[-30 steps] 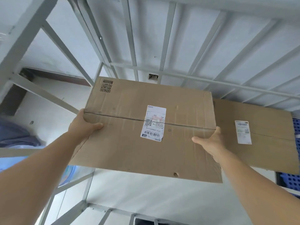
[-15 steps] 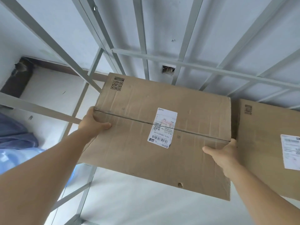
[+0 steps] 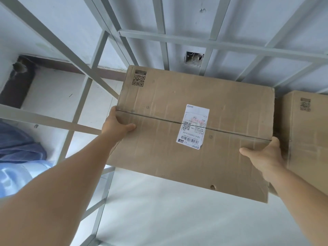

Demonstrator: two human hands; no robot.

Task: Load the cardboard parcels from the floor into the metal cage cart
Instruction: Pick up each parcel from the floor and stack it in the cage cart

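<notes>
While both hands, left hand [image 3: 116, 126] and right hand [image 3: 264, 155], gripped the parcel [image 3: 186, 128] mid-frame, it needed sliding flush beside its neighbour [image 3: 305, 132] at right.

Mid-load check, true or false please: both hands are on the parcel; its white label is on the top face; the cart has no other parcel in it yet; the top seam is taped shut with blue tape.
1. Both the left hand and right hand hold the cardboard parcel: true.
2. Its white label is on top: true.
3. No other parcel: false, a second parcel sits to the right.
4. Blue tape on the seam: false, none is visible.
</notes>
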